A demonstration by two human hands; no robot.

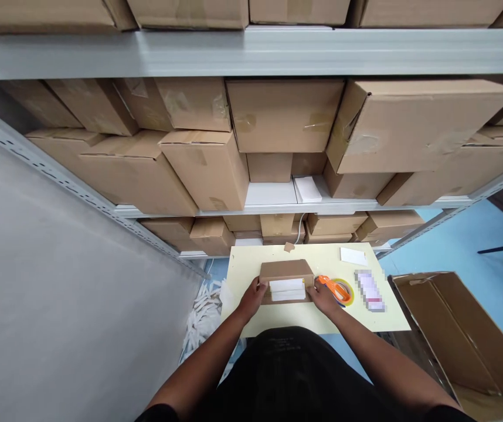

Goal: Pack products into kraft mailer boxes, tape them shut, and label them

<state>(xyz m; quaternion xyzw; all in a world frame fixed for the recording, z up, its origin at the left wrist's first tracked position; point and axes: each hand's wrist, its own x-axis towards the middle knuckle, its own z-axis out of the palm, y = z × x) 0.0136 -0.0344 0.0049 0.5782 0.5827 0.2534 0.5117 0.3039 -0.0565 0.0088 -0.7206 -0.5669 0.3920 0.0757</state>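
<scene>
A small brown cardboard box (284, 269) is on the pale yellow table (251, 321), held at both ends. White flat pieces (287, 290) show on its near side; I cannot tell whether they are inside or stuck on it. My left hand (252, 296) grips the left end, thumb toward the near face. On the right end my right hand (323, 297) has its fingers closed around the corner. Close beside that hand lies an orange tape dispenser (333, 289) with a yellow-rimmed tape roll (345, 292).
A white card stack (353, 256) and a blurred-out item (370, 290) lie on the table's right. Shelves (278, 207) full of cardboard boxes (285, 114) rise behind. A large open carton (466, 340) stands at right. White scraps (199, 319) cover the floor at left, beside the wall.
</scene>
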